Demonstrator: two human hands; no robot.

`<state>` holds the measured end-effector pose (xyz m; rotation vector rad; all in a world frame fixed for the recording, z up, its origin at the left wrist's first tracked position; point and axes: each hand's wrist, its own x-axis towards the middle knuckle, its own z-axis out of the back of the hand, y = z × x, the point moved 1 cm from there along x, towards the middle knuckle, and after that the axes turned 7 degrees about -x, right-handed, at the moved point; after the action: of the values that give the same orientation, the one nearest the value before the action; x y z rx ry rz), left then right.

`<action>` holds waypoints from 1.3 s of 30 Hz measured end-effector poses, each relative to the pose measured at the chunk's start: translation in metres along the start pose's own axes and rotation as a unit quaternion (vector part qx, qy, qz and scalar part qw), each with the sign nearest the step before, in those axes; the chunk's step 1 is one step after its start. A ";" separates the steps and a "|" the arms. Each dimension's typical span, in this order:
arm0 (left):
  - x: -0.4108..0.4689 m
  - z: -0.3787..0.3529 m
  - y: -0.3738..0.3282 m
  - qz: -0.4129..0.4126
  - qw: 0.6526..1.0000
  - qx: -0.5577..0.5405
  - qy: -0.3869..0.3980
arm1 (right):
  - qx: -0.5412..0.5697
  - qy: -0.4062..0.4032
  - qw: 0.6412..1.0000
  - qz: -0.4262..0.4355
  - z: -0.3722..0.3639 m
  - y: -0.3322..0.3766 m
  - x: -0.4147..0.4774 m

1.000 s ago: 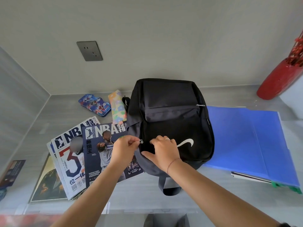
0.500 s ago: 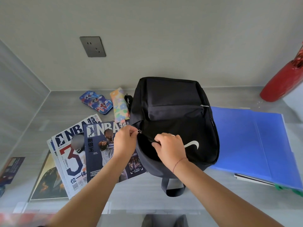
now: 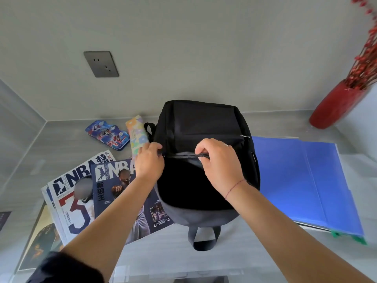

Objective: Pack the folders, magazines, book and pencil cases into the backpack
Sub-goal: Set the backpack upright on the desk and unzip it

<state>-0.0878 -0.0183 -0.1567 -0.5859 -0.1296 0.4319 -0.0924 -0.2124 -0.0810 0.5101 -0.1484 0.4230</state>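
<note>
A black backpack (image 3: 204, 123) lies on the grey desk with its main compartment gaping open toward me. My left hand (image 3: 149, 160) pinches the zipper pull at the bag's left side. My right hand (image 3: 218, 160) grips the zippered upper edge of the opening and lifts it. Left of the bag lie overlapping NBA magazines (image 3: 110, 193) and, under them, a dark book (image 3: 40, 242). A blue cartoon pencil case (image 3: 107, 133) and a pastel flowered pencil case (image 3: 137, 131) sit behind them. Blue folders (image 3: 306, 180) lie to the right.
A red vase (image 3: 334, 107) with red twigs stands at the back right. A wall socket (image 3: 101, 63) is on the back wall. The desk (image 3: 61, 144) sits in a corner, with a wall on the left. A dark card (image 3: 4, 218) lies at the far left edge.
My left hand has drawn the zipper farther up the bag's left side. My right hand has lifted the front flap away, and the opening is much wider now.
</note>
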 end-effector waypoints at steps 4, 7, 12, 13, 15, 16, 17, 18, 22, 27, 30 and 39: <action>-0.015 -0.001 -0.020 -0.160 0.974 -0.078 0.137 | 0.161 0.166 0.973 0.004 0.009 -0.001 0.014; -0.012 0.007 -0.035 -0.109 0.962 -0.087 0.233 | 0.237 0.275 0.931 -0.027 0.010 -0.017 0.026; 0.019 -0.007 -0.068 -0.082 0.975 -0.140 0.155 | 0.061 0.012 0.967 -0.248 -0.004 -0.129 0.062; 0.024 -0.016 -0.079 -0.088 0.975 -0.140 0.148 | 0.020 0.030 0.964 -0.263 -0.009 -0.147 0.066; 0.035 -0.042 -0.105 -0.137 0.972 -0.112 0.155 | -0.024 0.100 0.957 -0.272 -0.018 -0.175 0.069; 0.039 -0.056 -0.119 -0.168 0.968 -0.095 0.160 | -0.036 0.126 0.955 -0.268 -0.022 -0.184 0.069; 0.041 -0.070 -0.133 -0.193 0.965 -0.075 0.163 | -0.045 0.138 0.955 -0.260 -0.025 -0.190 0.068; 0.044 -0.083 -0.145 -0.212 0.962 -0.052 0.162 | -0.055 0.137 0.956 -0.252 -0.030 -0.198 0.067; 0.053 -0.134 -0.181 -0.239 0.957 0.027 0.165 | -0.089 0.070 0.972 -0.206 -0.040 -0.214 0.075; 0.060 -0.165 -0.195 -0.227 0.955 0.059 0.184 | -0.090 0.053 0.985 -0.134 -0.038 -0.229 0.087; 0.061 -0.168 -0.197 -0.216 0.958 0.056 0.182 | -0.068 0.048 0.992 -0.090 -0.031 -0.230 0.086; 0.051 -0.147 -0.191 -0.101 0.976 -0.156 0.115 | 0.006 0.082 0.981 -0.173 -0.045 -0.212 0.076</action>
<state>0.0615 -0.2135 -0.1719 -0.9188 -0.0337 0.1433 0.0686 -0.3302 -0.1951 0.4994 0.1018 0.1237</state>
